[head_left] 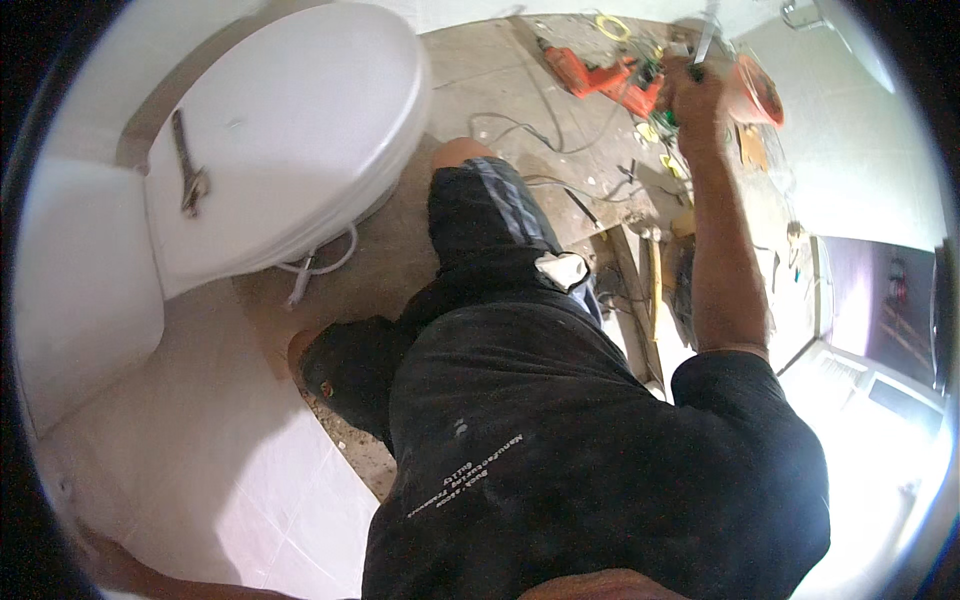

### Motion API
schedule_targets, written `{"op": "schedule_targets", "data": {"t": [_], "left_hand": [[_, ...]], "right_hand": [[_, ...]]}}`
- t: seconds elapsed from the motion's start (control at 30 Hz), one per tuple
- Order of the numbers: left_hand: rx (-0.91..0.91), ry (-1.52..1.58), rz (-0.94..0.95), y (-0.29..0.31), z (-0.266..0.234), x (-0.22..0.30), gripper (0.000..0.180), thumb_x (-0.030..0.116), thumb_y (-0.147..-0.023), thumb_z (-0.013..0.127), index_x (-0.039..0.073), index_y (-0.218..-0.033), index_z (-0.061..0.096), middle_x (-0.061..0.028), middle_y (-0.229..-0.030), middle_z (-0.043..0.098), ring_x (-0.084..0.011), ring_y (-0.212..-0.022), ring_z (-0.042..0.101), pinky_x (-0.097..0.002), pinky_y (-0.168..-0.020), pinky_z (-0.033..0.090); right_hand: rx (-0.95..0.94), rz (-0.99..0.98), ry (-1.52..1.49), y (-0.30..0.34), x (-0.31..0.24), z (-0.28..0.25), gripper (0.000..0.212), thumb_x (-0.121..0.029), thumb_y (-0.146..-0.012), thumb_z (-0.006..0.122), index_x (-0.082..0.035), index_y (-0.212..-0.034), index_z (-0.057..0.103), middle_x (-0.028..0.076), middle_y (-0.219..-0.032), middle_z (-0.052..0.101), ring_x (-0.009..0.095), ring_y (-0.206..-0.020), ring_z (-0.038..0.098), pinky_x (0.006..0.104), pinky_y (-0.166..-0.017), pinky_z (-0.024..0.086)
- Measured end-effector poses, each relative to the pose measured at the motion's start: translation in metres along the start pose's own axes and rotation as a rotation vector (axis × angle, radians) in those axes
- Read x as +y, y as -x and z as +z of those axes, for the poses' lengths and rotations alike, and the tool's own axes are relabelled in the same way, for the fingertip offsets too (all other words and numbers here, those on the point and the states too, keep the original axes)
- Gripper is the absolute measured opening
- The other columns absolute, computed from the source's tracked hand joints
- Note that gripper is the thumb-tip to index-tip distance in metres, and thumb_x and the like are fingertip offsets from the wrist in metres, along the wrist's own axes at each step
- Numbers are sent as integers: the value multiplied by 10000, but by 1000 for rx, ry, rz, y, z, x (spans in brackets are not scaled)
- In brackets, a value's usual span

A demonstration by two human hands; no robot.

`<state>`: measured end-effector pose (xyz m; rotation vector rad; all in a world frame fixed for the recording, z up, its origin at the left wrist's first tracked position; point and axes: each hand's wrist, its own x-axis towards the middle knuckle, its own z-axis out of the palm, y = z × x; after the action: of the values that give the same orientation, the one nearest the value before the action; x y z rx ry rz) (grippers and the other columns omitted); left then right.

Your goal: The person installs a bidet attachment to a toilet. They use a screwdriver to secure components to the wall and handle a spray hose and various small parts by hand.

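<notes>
My right arm reaches out to the far right. My right hand (695, 92) is closed around something with a dark part and a pale, narrow piece sticking up from it, which I cannot make out. Beside that hand lie orange-red power drills (580, 72), and just right of it is an orange bucket (758, 92), tilted. At the lower left rim my left hand (92, 548) is in shadow near the white tiled surface, its fingers too dark to read. An adjustable wrench (187, 165) rests on the closed lid of a white toilet (310, 130).
A hammer (656, 285) with a yellow handle lies beside my right forearm. Grey cable (545, 130) crosses the dusty floor (480, 90). A yellow cable coil (612, 27) sits behind the drills. A white hose (335, 262) hangs under the toilet. White walls close in on both sides.
</notes>
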<state>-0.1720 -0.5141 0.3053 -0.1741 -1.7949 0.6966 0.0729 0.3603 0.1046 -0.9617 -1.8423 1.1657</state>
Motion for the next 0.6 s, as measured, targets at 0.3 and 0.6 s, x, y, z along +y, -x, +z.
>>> {"op": "schedule_targets", "data": {"t": [0.3, 0.6], "left_hand": [[-808, 1113, -448, 166, -123, 215, 280, 127, -1010, 528, 71, -1244, 673, -23, -893, 639, -148, -708, 601, -310, -691, 545], [-1683, 1128, -416, 172, -242, 308, 301, -1, -942, 633, -59, -1237, 660, -164, -1148, 732, -194, -947, 685, -317, -857, 534]], "right_hand": [[44, 543, 636, 43, 310, -61, 348, -330, -779, 750, -24, -943, 774, 232, -906, 737, 383, -903, 722, 468, -836, 549], [-138, 555, 816, 49, 367, -21, 346, -336, -911, 681, -70, -1114, 769, 192, -1061, 751, 310, -946, 730, 427, -829, 558]]}}
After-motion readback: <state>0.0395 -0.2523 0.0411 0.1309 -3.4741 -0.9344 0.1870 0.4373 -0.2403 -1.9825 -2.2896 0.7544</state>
